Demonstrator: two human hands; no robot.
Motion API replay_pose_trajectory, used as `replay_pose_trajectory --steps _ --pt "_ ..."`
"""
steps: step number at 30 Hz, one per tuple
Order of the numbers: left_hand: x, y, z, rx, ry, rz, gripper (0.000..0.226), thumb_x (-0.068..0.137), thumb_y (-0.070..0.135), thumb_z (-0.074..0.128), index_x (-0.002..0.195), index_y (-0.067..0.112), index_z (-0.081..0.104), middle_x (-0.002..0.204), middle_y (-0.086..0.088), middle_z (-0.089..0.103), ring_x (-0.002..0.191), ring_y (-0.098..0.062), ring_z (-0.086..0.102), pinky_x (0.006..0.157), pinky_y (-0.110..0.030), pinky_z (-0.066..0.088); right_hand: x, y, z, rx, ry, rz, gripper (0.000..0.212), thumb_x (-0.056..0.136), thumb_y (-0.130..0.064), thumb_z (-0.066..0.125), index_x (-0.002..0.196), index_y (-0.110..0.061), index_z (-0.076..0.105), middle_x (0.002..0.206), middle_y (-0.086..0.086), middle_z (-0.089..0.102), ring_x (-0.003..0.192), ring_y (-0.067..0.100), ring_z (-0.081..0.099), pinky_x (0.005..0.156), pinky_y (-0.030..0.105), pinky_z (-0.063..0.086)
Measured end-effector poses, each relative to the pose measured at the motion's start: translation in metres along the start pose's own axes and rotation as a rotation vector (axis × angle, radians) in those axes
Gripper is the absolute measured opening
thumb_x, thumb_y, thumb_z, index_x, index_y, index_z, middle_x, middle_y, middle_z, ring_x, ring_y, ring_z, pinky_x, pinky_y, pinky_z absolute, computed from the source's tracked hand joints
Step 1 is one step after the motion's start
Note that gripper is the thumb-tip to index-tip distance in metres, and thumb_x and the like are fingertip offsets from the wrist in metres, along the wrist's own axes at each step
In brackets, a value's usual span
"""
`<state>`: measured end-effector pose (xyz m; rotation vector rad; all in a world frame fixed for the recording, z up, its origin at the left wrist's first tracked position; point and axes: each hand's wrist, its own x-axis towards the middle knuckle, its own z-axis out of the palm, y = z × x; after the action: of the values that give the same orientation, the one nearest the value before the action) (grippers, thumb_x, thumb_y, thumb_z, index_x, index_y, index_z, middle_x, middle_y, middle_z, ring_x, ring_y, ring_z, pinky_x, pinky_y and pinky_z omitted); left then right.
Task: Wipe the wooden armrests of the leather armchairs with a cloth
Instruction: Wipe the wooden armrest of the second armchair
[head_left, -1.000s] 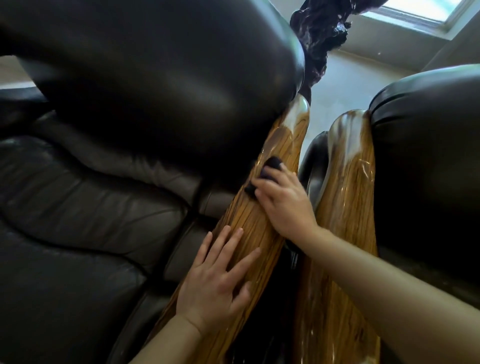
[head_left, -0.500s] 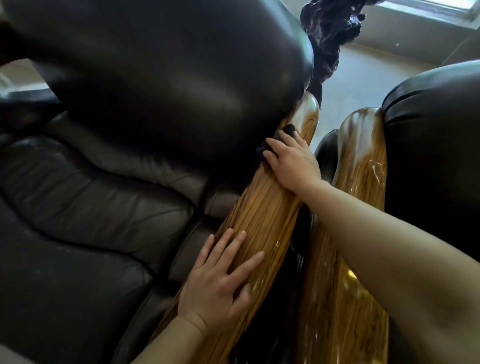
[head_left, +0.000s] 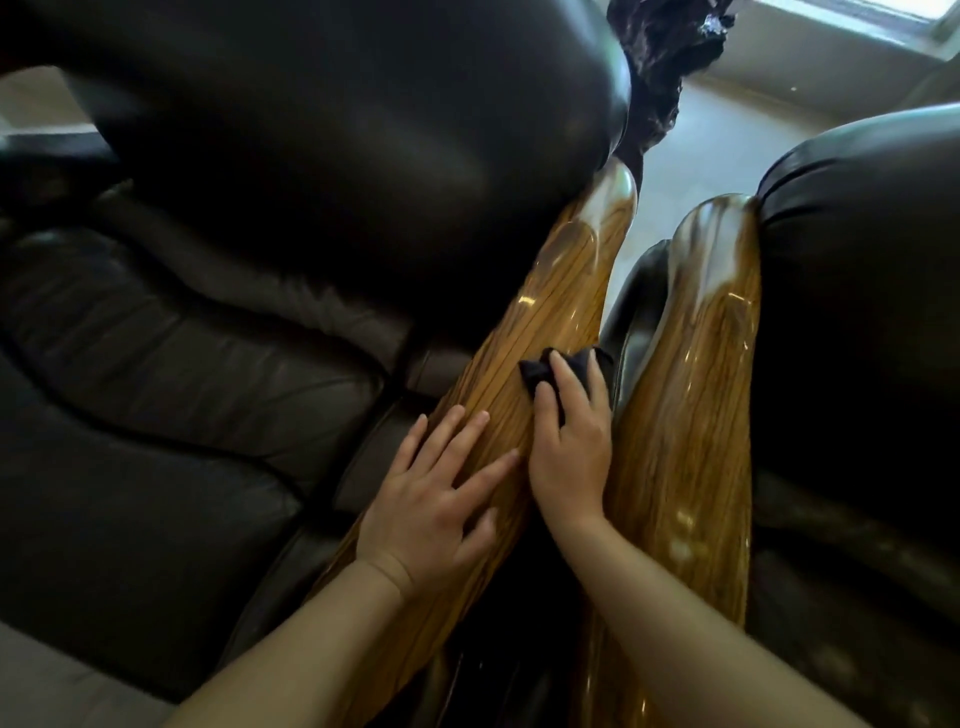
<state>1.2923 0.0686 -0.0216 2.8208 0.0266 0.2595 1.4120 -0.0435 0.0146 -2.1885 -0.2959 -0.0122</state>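
Observation:
Two glossy wooden armrests run side by side between two dark leather armchairs. The left armrest (head_left: 561, 291) belongs to the left armchair (head_left: 218, 322); the right armrest (head_left: 696, 374) belongs to the right armchair (head_left: 852, 260). My right hand (head_left: 569, 447) presses a small dark cloth (head_left: 540, 371) onto the right side of the left armrest, about halfway along it. Only the cloth's far edge shows past my fingers. My left hand (head_left: 441, 499) lies flat with fingers spread on the same armrest, just beside and nearer than the right hand.
A dark gnarled carved object (head_left: 660, 57) stands behind the armrests' far ends. Pale floor (head_left: 701, 140) and a wall below a window (head_left: 852, 15) lie beyond. A narrow dark gap separates the two armrests.
My right hand first slid the cloth up toward the armrest's far end, then came back down to the middle, next to my left hand. The left hand stayed in place.

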Motion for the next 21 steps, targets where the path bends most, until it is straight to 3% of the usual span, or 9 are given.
replay_pose_trajectory --steps 4,7,10,15,18,21 --pt "-0.003 0.003 -0.003 -0.07 0.027 0.022 0.046 0.095 0.044 0.046 0.139 0.03 0.049 0.158 -0.01 0.035 0.153 -0.023 0.014 0.12 -0.056 0.017 -0.055 0.003 0.004 -0.111 -0.089 -0.186 0.041 0.102 -0.037 0.041 0.138 -0.026 0.059 0.161 -0.005 0.035 0.155 0.019 0.015 0.124 0.042 0.017" --pt "-0.008 0.005 -0.011 -0.159 0.06 0.014 0.046 0.095 0.039 0.046 0.138 0.027 0.053 0.159 -0.011 0.035 0.153 -0.023 0.014 0.122 -0.054 0.014 -0.035 0.005 -0.013 -0.256 -0.201 -0.365 0.038 0.102 -0.032 0.045 0.135 -0.022 0.063 0.157 0.001 0.043 0.155 0.023 0.018 0.126 0.047 0.014" --pt "-0.035 -0.002 -0.015 -0.206 0.097 -0.042 0.054 0.093 0.037 0.048 0.146 0.03 0.045 0.163 -0.007 0.026 0.153 -0.023 0.011 0.123 -0.053 0.013 0.016 -0.005 -0.016 -0.43 -0.286 -0.402 0.038 0.102 -0.034 0.049 0.138 -0.026 0.06 0.156 0.002 0.045 0.154 0.024 0.02 0.127 0.047 0.01" --pt "-0.099 -0.014 -0.01 -0.183 0.009 -0.128 0.067 0.094 0.048 0.042 0.156 0.036 0.019 0.168 -0.001 0.003 0.154 -0.017 -0.004 0.124 -0.041 0.007 0.06 -0.03 0.018 -0.593 -0.197 -0.265 0.045 0.104 -0.045 0.036 0.144 -0.031 0.052 0.159 0.003 0.041 0.153 0.03 0.021 0.126 0.047 0.009" --pt "-0.114 -0.009 -0.008 -0.258 -0.008 -0.23 0.073 0.093 0.054 0.036 0.157 0.035 0.007 0.166 0.008 -0.012 0.153 -0.011 -0.009 0.121 -0.038 0.006 0.044 -0.03 0.023 -0.658 -0.225 -0.305 0.047 0.104 -0.048 0.033 0.146 -0.034 0.049 0.161 0.0 0.039 0.153 0.028 0.022 0.125 0.045 0.007" --pt "-0.116 -0.004 -0.013 -0.425 0.058 -0.3 0.071 0.092 0.054 0.035 0.156 0.038 0.008 0.165 0.015 -0.008 0.151 -0.008 0.004 0.118 -0.032 0.018 -0.01 -0.031 0.022 -0.704 -0.256 -0.434 0.045 0.103 -0.047 0.036 0.143 -0.036 0.05 0.159 0.0 0.041 0.152 0.028 0.026 0.125 0.046 0.01"
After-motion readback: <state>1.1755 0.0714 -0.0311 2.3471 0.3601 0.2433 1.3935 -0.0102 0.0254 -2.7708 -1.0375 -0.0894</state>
